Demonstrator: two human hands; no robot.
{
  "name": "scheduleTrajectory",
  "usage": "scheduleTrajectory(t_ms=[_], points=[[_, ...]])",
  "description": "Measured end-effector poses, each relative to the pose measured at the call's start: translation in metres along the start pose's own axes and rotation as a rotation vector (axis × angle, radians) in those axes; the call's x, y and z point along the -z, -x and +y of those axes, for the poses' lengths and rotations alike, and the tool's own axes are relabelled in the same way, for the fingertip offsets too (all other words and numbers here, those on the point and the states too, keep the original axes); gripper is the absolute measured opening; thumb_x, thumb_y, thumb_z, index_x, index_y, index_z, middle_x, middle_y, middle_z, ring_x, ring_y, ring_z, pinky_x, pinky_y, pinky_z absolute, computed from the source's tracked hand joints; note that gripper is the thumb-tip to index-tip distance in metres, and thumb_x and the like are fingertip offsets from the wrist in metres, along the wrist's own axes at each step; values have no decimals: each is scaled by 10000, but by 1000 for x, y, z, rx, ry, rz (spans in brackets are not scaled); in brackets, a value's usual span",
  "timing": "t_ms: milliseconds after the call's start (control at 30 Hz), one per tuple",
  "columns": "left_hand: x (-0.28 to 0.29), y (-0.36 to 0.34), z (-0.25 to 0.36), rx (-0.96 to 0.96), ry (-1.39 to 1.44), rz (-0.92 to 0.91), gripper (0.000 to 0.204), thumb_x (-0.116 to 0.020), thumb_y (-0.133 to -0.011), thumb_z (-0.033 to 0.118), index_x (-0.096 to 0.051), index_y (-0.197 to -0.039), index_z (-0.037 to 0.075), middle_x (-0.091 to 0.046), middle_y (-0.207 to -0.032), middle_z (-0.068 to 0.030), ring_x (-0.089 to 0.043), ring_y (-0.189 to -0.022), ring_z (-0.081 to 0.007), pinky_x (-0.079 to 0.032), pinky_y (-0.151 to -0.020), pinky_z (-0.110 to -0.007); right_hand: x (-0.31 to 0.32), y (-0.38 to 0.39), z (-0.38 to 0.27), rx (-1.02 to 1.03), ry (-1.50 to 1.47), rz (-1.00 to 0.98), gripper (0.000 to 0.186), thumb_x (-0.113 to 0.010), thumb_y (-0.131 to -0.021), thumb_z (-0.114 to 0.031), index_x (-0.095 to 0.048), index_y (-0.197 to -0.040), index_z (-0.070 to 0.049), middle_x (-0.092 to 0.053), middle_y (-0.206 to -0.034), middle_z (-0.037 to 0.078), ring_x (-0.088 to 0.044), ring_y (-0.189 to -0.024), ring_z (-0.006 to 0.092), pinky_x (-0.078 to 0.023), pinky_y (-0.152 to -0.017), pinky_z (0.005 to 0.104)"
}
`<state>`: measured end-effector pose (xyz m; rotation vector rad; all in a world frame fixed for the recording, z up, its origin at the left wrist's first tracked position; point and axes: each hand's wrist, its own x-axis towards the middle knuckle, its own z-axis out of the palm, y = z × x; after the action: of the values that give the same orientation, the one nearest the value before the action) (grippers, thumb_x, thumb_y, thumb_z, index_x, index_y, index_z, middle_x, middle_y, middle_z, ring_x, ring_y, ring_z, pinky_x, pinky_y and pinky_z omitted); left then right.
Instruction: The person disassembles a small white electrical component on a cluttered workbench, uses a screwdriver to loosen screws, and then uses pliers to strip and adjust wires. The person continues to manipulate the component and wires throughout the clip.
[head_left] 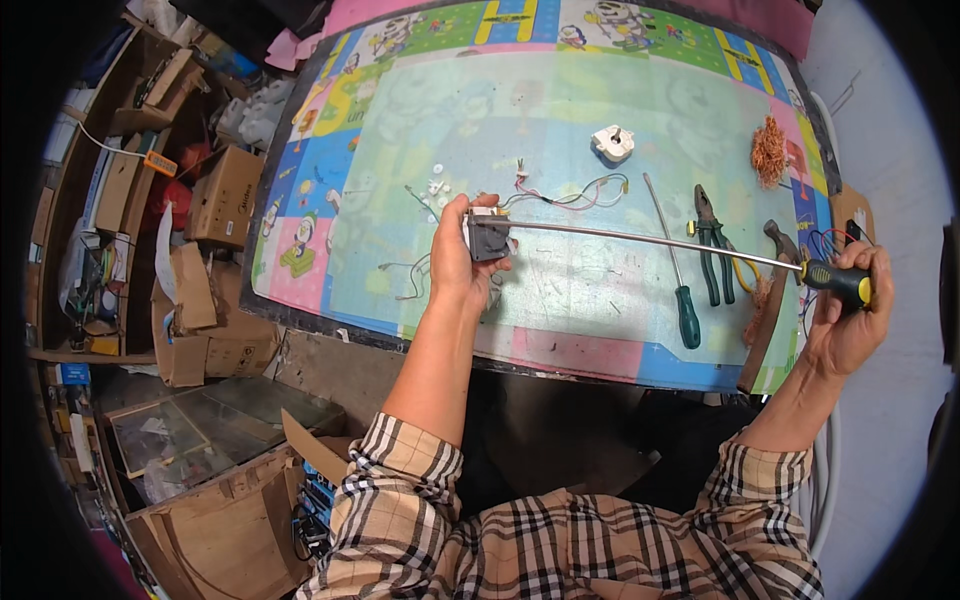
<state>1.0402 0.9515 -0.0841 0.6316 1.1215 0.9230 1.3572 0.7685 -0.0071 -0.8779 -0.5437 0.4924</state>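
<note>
The left hand grips a small grey motor steady over the bench so the long screwdriver, gripped by the right hand, can poke into it.

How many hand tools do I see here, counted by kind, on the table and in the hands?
Screwdrivers: 2, a long one with a black and yellow handle in the right hand, a green-handled one on the mat.
Pliers: 1.
Hammers: 1, at the table edge.
Total: 4

brown cardboard boxes stacked left of the table, orange tag nearby
</note>
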Motion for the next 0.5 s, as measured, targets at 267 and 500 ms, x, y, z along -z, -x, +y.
scheduleTrajectory(t_ms=[267, 500], points=[[2, 1, -1, 14, 7, 10, 464, -383, -932, 398, -623, -1093, 36, -624, -793, -101, -606, -604, -211, -485, -444, -306, 2, 0, -1, 6, -30, -83, 231, -434, -946, -199, -443, -819, -6, -516, -814, 129, -329, -371, 47, -269, -324, 129], [6, 6, 2, -314, -352, 172, 505, -371, -969, 463, -597, -1061, 21, -550, -737, -50, -551, -567, -138, -409, -411, -270, 2, -3, -3, -302, 368, -16, 308, -454, -971, -317, -495, -835, -43, -504, -620, 58, -330, -363, 46, -215, -333, 163]])
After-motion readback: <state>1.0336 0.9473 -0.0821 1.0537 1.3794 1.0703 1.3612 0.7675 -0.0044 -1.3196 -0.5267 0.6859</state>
